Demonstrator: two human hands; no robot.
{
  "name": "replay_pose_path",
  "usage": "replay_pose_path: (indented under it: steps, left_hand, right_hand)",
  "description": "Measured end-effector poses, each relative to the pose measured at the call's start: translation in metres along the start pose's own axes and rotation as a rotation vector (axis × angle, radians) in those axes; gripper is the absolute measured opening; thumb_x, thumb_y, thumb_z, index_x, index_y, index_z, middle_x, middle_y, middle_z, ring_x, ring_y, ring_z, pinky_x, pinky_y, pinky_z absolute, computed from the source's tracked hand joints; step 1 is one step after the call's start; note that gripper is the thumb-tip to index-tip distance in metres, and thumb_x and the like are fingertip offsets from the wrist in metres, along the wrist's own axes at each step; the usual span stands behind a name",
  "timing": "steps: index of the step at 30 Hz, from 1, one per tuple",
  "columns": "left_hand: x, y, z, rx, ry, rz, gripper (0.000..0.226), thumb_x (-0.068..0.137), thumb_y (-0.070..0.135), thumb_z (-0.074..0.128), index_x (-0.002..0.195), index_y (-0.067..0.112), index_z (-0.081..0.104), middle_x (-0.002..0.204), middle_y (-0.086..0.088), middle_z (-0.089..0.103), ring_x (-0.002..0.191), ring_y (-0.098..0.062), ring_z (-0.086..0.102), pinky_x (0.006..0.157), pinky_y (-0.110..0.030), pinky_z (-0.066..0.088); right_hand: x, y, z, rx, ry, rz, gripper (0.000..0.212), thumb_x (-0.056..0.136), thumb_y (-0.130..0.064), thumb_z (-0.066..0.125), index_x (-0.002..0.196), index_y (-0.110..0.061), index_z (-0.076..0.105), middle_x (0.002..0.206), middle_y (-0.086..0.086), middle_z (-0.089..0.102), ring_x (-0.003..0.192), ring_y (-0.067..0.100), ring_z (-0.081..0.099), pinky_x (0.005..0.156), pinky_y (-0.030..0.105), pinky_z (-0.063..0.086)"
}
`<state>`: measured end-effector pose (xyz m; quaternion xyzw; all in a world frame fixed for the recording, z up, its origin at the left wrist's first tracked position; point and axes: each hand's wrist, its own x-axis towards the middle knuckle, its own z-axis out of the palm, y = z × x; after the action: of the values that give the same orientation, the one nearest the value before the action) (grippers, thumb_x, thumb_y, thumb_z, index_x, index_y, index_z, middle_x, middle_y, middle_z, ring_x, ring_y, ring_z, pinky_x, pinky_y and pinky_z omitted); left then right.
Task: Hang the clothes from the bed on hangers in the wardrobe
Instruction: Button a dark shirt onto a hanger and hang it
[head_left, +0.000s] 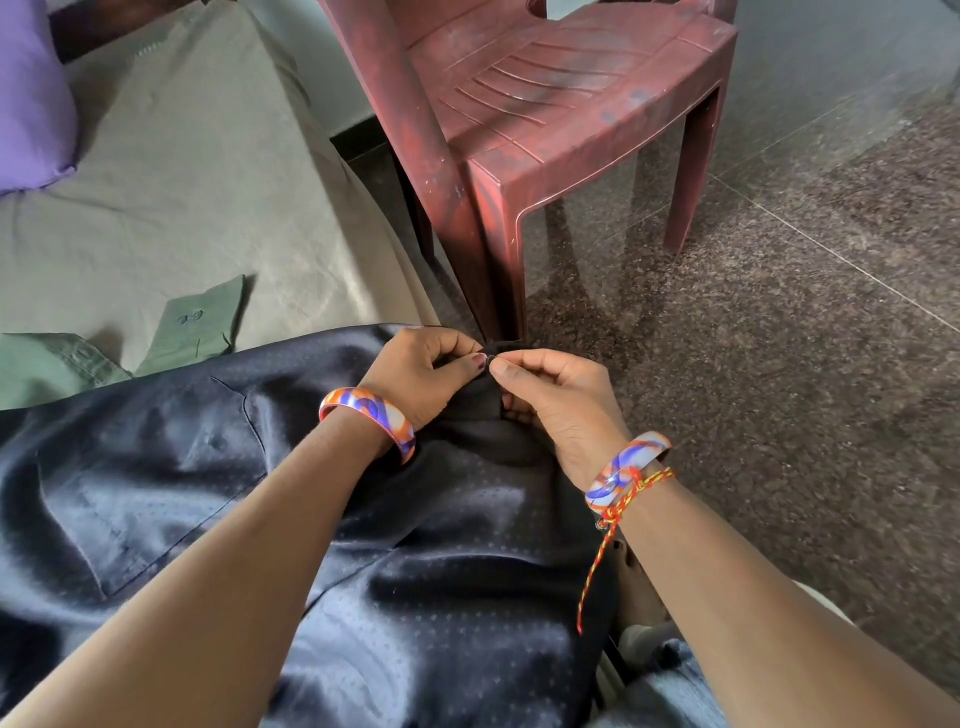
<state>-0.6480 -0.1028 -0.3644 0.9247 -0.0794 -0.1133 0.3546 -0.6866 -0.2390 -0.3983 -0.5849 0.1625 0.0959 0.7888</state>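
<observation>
A shiny dark satin shirt with a chest pocket lies spread over the bed's edge and my lap. My left hand and my right hand meet at its collar end near the bed's corner. Both pinch the dark fabric there between thumb and fingers, fingertips nearly touching around a small button. A green shirt lies on the bed to the left, one cuff with buttons showing. No hanger or wardrobe is in sight.
A maroon plastic chair stands on the speckled stone floor right beside the bed's corner, its front leg just beyond my hands. A purple pillow sits at the bed's far left. Both wrists wear coloured bangles.
</observation>
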Motion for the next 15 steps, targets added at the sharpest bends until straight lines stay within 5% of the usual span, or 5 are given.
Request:
replay_pose_path:
  steps: [6, 15]
  left_hand:
    - [-0.0037, -0.0043, -0.0003, -0.073, 0.062, 0.033, 0.009, 0.087, 0.015, 0.063, 0.083, 0.020, 0.069, 0.074, 0.016, 0.062, 0.067, 0.003, 0.057, 0.069, -0.006, 0.045]
    - [-0.0081, -0.0050, 0.0025, -0.198, 0.111, 0.047, 0.021, 0.082, 0.007, 0.068, 0.091, 0.026, 0.069, 0.075, 0.020, 0.066, 0.071, 0.012, 0.060, 0.077, -0.005, 0.046]
  right_hand:
    - [0.0023, 0.0008, 0.0020, -0.031, 0.040, 0.041, 0.010, 0.080, -0.014, 0.072, 0.086, -0.006, 0.073, 0.081, 0.018, 0.070, 0.072, 0.019, 0.064, 0.067, 0.027, 0.053]
    - [0.0029, -0.0016, 0.0024, -0.013, -0.001, 0.141, 0.007, 0.080, -0.015, 0.071, 0.077, -0.008, 0.072, 0.080, 0.016, 0.068, 0.073, 0.024, 0.063, 0.068, 0.032, 0.051]
